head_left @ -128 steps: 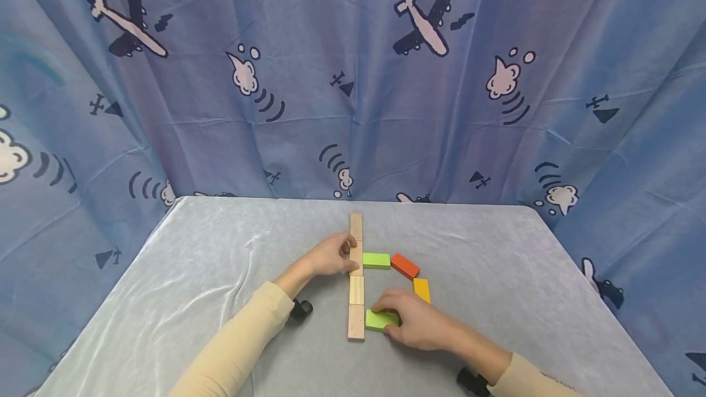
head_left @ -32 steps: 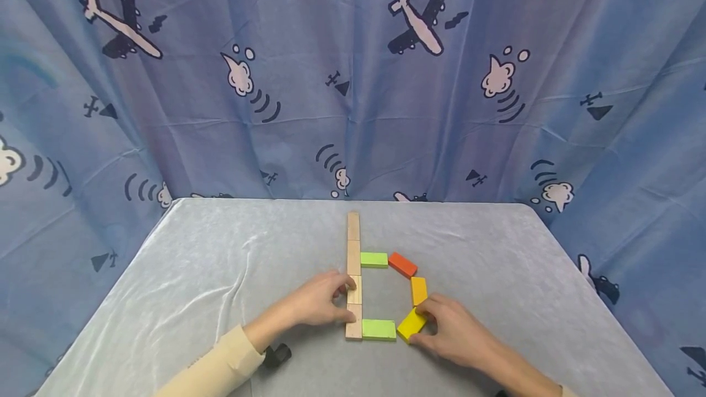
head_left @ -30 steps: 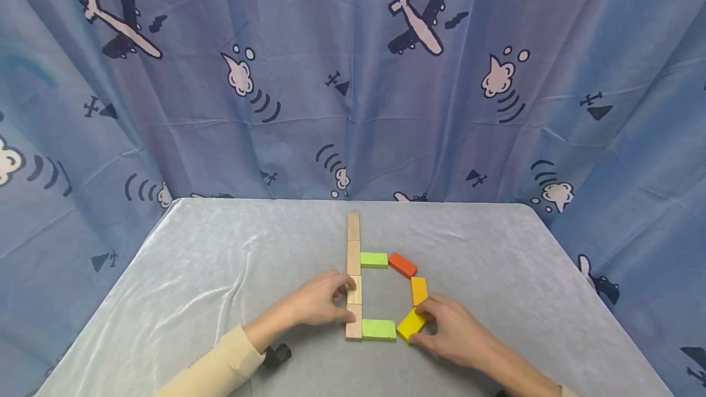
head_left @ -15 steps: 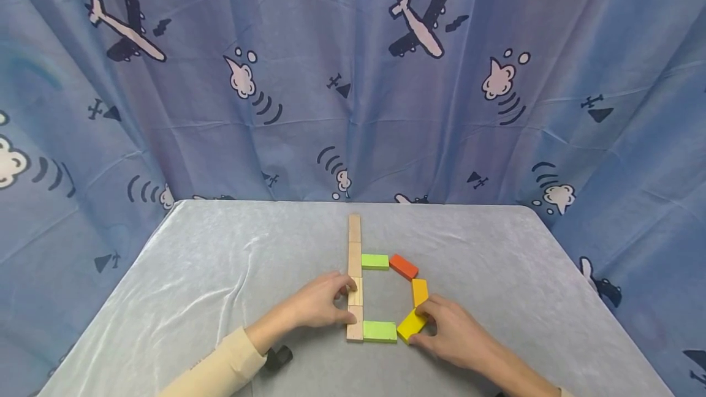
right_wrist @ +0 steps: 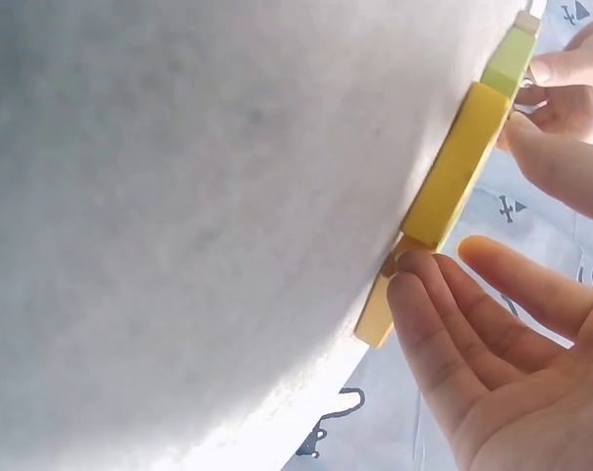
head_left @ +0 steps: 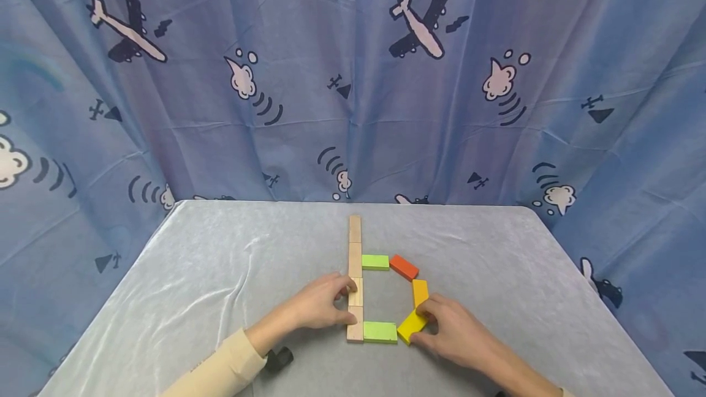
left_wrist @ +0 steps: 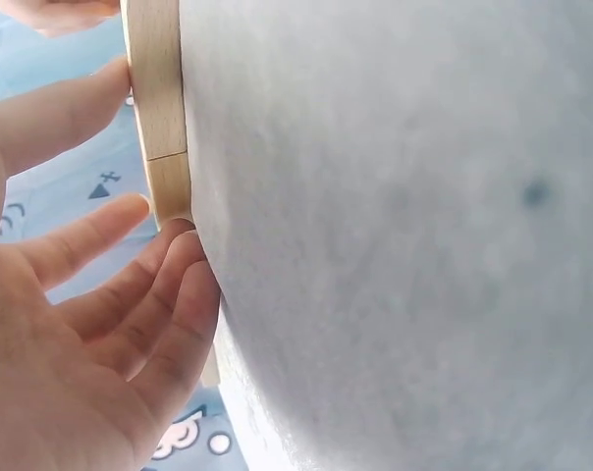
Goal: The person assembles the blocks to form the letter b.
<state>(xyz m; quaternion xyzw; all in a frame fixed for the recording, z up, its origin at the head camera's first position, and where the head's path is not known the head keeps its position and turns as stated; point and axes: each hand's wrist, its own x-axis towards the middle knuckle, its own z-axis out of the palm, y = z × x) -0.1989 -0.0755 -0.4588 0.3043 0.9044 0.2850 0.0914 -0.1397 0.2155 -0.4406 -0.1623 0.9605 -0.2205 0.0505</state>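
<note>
Plain wooden blocks (head_left: 355,256) lie end to end in a straight line in the head view. My left hand (head_left: 314,304) rests beside the nearer ones, thumb and fingertips touching them. My right hand (head_left: 458,331) pinches a yellow block (head_left: 410,326) between thumb and fingers; it lies slanted on the cloth. In the right wrist view this yellow block (right_wrist: 458,167) has the thumb at one end and fingers at the other. The near green block (head_left: 380,332) and an amber block (head_left: 420,293) adjoin its two ends. A red-orange block (head_left: 404,267) and the far green block (head_left: 375,262) continue the curve back to the wooden line.
A pale grey cloth (head_left: 496,274) with some creases at the left covers the table. Behind and beside it hangs a blue curtain (head_left: 309,78) printed with planes and clouds. A black wrist camera (head_left: 280,360) sits under the left wrist.
Since the oldest frame, my right hand has left the near green block and brought in the yellow block. My left hand has slid nearer along the wooden line. In the last second both hands stay still.
</note>
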